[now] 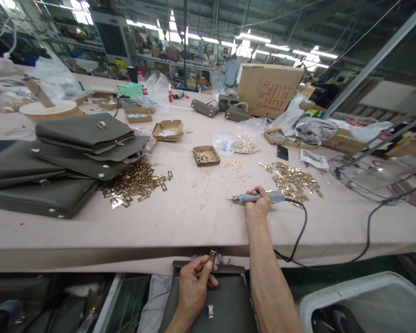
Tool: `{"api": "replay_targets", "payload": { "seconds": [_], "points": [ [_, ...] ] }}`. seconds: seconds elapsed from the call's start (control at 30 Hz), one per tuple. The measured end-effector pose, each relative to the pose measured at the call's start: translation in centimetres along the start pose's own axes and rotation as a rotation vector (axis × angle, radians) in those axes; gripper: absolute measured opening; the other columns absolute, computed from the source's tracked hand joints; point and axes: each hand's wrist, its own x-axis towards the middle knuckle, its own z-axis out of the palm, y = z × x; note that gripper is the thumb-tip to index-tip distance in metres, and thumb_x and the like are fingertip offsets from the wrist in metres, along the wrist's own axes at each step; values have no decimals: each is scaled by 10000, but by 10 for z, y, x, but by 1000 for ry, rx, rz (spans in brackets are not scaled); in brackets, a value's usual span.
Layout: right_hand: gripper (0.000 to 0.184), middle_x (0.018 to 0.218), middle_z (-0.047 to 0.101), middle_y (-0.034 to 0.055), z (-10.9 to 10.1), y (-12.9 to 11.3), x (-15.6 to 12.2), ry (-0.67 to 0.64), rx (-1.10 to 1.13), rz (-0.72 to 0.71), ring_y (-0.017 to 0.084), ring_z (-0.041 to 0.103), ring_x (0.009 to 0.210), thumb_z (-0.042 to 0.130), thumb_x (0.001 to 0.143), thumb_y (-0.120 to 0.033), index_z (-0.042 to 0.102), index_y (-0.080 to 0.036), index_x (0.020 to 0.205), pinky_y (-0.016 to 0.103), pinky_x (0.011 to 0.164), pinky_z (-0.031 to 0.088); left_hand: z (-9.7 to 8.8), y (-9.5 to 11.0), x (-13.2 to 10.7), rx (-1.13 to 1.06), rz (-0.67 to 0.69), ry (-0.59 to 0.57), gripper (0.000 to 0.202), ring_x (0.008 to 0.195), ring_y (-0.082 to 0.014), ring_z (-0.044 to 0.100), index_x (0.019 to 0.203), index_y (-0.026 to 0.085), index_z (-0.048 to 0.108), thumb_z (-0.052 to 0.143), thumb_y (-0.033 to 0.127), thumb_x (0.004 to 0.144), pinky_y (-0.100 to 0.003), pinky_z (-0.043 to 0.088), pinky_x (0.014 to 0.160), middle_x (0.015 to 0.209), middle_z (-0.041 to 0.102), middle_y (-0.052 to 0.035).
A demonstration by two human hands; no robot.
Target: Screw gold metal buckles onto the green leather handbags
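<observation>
Between thumb and fingers, my left hand (196,283) pinches a small gold metal plate (212,257). Below it lies a dark grey-green bag (229,303) on my lap, with a small silvery fitting (210,311) on its front. My right hand (258,203) is wrapped round a grey electric screwdriver (276,197) above the table, its bit pointing left and its black cord trailing to the right. Just beyond the screwdriver is a pile of gold metal plates (294,179).
Stacked dark bags (83,132) stand at left beside a heap of gold rectangular frames (138,182). A small cardboard tray (207,162) of gold parts sits mid-table. A phone (282,152) lies farther right. A white plastic bin (370,289) is at lower right, and a large carton (268,90) stands behind.
</observation>
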Motion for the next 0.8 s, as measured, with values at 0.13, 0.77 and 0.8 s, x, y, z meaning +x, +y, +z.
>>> {"api": "replay_targets", "payload": {
  "seconds": [0.13, 0.77, 0.8],
  "points": [
    [287, 725, 564, -76, 1, 2, -2, 7, -9, -28, 56, 498, 503, 788, 766, -203, 505, -193, 813, 211, 524, 518, 0, -1, 1, -7, 1, 7, 498, 466, -164, 661, 993, 125, 749, 771, 576, 784, -246, 533, 453, 752, 769, -101],
    [338, 735, 555, -65, 5, 7, -9, 3, 21, -56, 56, 487, 524, 838, 749, -289, 524, -185, 817, 219, 533, 525, 0, -5, 3, -5, 11, 10, 491, 461, -166, 657, 973, 128, 747, 771, 580, 784, -255, 533, 447, 758, 771, -100],
    [341, 732, 554, -65, 5, 7, -9, 2, 20, -56, 59, 489, 522, 837, 751, -295, 520, -187, 814, 222, 530, 525, 0, -5, 3, -6, 9, 15, 497, 459, -168, 658, 970, 128, 748, 777, 585, 775, -257, 535, 445, 754, 771, -100]
  ]
}}
